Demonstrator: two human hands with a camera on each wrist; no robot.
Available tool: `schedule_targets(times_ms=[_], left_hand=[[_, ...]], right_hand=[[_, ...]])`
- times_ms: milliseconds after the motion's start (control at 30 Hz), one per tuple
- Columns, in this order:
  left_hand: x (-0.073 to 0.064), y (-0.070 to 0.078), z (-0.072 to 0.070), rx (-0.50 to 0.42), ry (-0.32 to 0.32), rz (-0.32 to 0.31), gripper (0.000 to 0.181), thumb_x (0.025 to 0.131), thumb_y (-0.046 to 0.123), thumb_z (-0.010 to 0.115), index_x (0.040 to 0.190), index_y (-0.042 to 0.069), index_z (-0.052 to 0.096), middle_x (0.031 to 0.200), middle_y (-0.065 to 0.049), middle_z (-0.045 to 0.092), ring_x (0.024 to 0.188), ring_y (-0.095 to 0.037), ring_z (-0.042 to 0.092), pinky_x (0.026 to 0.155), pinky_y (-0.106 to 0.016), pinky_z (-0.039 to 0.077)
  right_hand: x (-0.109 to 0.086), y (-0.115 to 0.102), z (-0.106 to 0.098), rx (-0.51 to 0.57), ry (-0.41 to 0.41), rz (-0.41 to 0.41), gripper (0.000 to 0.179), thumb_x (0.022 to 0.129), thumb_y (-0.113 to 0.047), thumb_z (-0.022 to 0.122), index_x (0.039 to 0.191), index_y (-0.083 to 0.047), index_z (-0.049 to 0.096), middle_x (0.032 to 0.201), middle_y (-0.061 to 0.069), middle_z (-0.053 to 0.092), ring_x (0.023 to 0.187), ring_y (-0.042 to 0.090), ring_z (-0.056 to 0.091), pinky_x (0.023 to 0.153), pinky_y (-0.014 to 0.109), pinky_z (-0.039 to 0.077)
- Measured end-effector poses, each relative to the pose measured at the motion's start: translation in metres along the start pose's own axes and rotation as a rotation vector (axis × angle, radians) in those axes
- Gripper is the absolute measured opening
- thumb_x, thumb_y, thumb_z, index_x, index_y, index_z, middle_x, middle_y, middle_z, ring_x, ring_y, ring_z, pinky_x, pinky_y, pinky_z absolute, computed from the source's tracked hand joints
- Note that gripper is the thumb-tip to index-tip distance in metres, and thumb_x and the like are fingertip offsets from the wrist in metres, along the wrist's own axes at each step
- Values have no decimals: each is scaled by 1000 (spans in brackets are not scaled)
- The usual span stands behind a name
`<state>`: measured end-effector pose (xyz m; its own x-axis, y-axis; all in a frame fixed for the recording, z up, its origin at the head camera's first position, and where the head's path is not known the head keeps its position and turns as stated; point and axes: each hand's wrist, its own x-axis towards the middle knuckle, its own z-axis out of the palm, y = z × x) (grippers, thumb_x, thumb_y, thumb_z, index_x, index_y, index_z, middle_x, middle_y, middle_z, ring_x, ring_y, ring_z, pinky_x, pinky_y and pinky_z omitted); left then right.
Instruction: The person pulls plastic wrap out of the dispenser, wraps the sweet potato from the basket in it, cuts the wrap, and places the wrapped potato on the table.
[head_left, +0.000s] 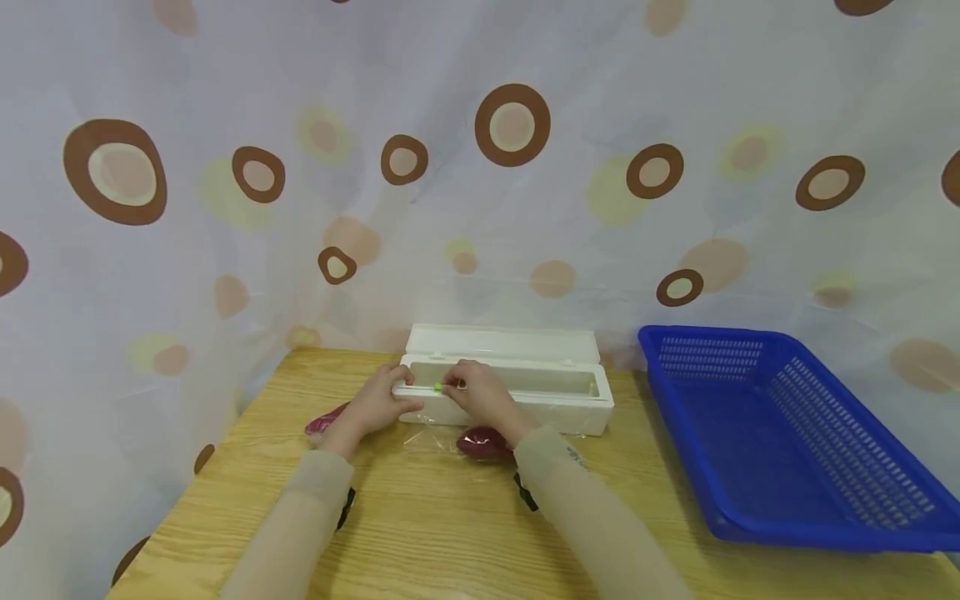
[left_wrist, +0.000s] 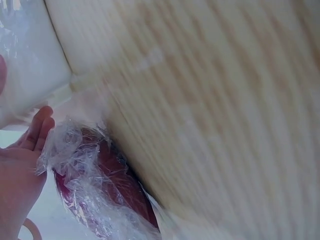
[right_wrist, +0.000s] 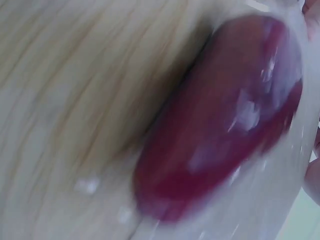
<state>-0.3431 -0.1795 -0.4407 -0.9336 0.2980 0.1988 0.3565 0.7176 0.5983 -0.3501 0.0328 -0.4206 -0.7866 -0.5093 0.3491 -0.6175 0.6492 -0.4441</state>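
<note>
A long white cling film dispenser (head_left: 558, 414) stands at the back of the table with its lid (head_left: 502, 342) raised. My left hand (head_left: 372, 403) grips its left end, fingers over the front rim and thumb low on the front. Near that end, my right hand (head_left: 483, 397) pinches the small green cutter slider (head_left: 438, 387) on the rim. Clear film (head_left: 427, 439) spreads from the dispenser onto the table. On it lies a glossy dark red oblong item (right_wrist: 215, 125), partly under my right forearm. Another purple-red item (left_wrist: 117, 180), crumpled in film, lies beside my left wrist.
A large blue plastic basket (head_left: 720, 500) stands on the right side of the wooden table (head_left: 442, 542). Behind the table hangs a pale curtain (head_left: 465, 217) with brown ring patterns. Dark straps (head_left: 526, 493) show at both wrists.
</note>
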Motion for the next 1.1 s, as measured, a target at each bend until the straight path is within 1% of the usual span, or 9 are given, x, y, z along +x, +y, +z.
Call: schedule_targets(times_ms=[100, 233, 333, 433, 600, 700, 833, 933, 1100], left_hand=[[2, 0, 1, 2, 10, 18, 32, 80, 26, 75, 97, 10, 53, 128, -21, 50, 118, -39, 48, 99, -53, 38], [0, -5, -5, 2, 13, 36, 33, 80, 25, 75, 99, 8, 54, 127, -21, 52, 119, -41, 47, 101, -53, 36], [0, -8, -6, -4, 23, 49, 33, 80, 25, 76, 99, 8, 55, 124, -20, 54, 119, -40, 47, 101, -53, 36], [0, -10, -3, -23, 37, 63, 32, 79, 23, 76, 98, 8, 55, 120, -18, 56, 117, -39, 49, 101, -53, 36], [2, -7, 4, -68, 43, 68, 34, 78, 21, 77, 102, 8, 57, 116, -18, 58, 114, -39, 50, 99, -53, 37], [2, -7, 5, -82, 36, 45, 45, 79, 22, 76, 117, 7, 57, 126, -21, 54, 120, -41, 47, 101, -54, 35], [1, -7, 4, -77, 17, 11, 66, 81, 23, 75, 139, 9, 45, 142, -23, 42, 129, -43, 39, 106, -55, 31], [0, -5, 3, -69, 10, -9, 72, 82, 25, 74, 144, 10, 39, 144, -24, 39, 131, -42, 37, 106, -54, 30], [-1, -3, 1, -68, 7, -45, 73, 82, 26, 74, 144, 12, 39, 143, -23, 40, 131, -41, 38, 106, -53, 32]], right_hand=[[-12, 14, -12, -4, 7, 18, 9, 87, -16, 68, 90, -9, 71, 85, 0, 64, 82, 14, 59, 77, 29, 49], [-22, 25, -26, 5, -4, 51, 8, 87, -16, 68, 90, -9, 71, 86, 0, 65, 84, 15, 58, 79, 30, 49], [-30, 30, -33, -31, -6, 81, 9, 87, -18, 68, 90, -10, 71, 85, -1, 64, 85, 16, 58, 80, 31, 49], [-38, 35, -39, -67, 1, 106, 10, 87, -21, 68, 90, -11, 71, 84, -2, 64, 87, 16, 58, 81, 32, 49], [-48, 40, -45, -99, 34, 102, 10, 86, -20, 69, 89, -11, 72, 84, -2, 65, 88, 18, 59, 81, 34, 50], [-50, 40, -46, -121, 49, 88, 9, 86, -20, 69, 89, -11, 71, 84, -2, 66, 87, 18, 59, 80, 33, 50], [-51, 40, -46, -129, 63, 84, 9, 85, -20, 71, 88, -12, 72, 83, -3, 66, 85, 17, 59, 79, 32, 50], [-52, 41, -47, -129, 72, 85, 10, 84, -21, 71, 88, -12, 72, 83, -3, 66, 84, 17, 59, 78, 32, 50], [-52, 42, -46, -128, 92, 75, 9, 83, -21, 72, 87, -13, 73, 81, -4, 66, 84, 17, 59, 77, 33, 50]])
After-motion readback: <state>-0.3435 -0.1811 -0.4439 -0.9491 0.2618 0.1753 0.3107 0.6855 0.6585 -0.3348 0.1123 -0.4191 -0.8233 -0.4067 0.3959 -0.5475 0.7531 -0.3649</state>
